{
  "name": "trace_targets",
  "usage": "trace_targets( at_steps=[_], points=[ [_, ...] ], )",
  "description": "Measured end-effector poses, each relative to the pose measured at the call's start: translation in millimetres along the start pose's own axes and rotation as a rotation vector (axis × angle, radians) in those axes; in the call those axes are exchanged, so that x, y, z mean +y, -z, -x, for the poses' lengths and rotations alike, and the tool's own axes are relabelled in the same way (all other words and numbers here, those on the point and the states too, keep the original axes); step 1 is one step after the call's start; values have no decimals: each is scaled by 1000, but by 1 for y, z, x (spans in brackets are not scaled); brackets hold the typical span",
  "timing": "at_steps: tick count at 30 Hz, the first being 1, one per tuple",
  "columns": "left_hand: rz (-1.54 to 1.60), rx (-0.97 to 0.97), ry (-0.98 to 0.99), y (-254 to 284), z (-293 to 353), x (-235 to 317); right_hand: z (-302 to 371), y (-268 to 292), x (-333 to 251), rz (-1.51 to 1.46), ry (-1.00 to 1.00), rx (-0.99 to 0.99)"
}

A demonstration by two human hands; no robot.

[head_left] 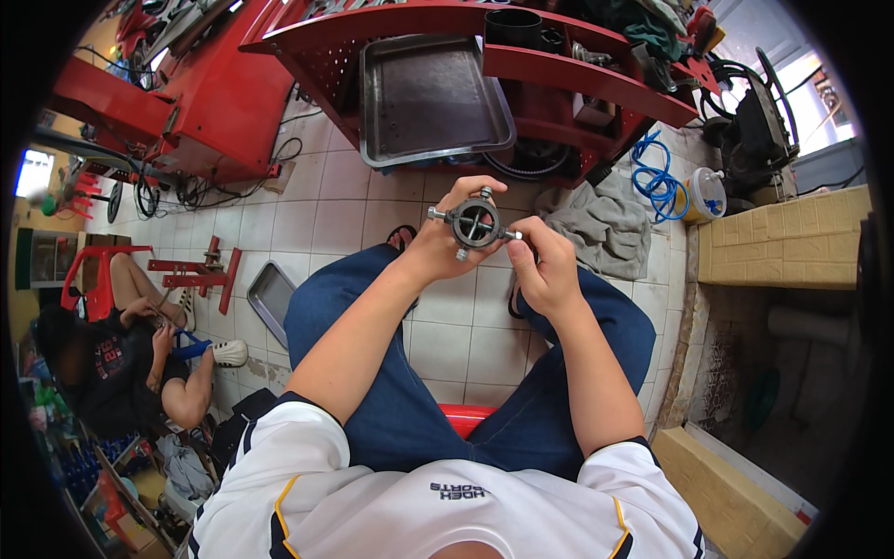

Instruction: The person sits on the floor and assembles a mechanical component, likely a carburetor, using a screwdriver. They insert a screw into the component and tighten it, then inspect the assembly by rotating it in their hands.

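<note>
A dark metal ring with several bolts (474, 224) sticking out around its rim is held up in front of my knees. My left hand (445, 244) wraps around it from the left and beneath. A thin bright rod or blade shows inside the ring's opening; what it is I cannot make out. My right hand (548, 265) pinches the head of the bolt (511, 235) on the ring's right side between thumb and forefinger. Both forearms reach forward over my spread knees, and I sit on a red seat (466, 418).
Ahead stands a red tool cart (559, 70) with a metal tray (433, 98) leaning out of it. A grey cloth (601, 228), coiled blue hose (659, 177) and white bucket (705, 194) lie to the right. On the left are another tray (272, 303), a red stand (205, 272) and a seated person (112, 363).
</note>
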State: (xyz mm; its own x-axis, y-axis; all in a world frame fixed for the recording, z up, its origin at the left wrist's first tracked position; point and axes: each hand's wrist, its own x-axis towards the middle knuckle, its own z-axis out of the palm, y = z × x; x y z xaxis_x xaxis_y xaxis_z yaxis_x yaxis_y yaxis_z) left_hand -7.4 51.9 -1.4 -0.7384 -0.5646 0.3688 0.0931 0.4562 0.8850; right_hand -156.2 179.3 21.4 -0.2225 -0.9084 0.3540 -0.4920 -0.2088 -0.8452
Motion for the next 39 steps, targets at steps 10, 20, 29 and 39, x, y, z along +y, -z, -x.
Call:
trace_targets(
  at_steps=[10,20,29,39],
  points=[
    [-23,117,-19,2,-6,-3,-1,-2,4,-166,-155,89],
    [-99,134,-84,2,-9,-2,-1,-4,7,-170,-200,98],
    [814,487,384,15,-18,-3,4,-24,24,120,-271,-156],
    [1106,524,447,38,-24,-15,-7,-32,10,-383,-678,-226]
  ],
)
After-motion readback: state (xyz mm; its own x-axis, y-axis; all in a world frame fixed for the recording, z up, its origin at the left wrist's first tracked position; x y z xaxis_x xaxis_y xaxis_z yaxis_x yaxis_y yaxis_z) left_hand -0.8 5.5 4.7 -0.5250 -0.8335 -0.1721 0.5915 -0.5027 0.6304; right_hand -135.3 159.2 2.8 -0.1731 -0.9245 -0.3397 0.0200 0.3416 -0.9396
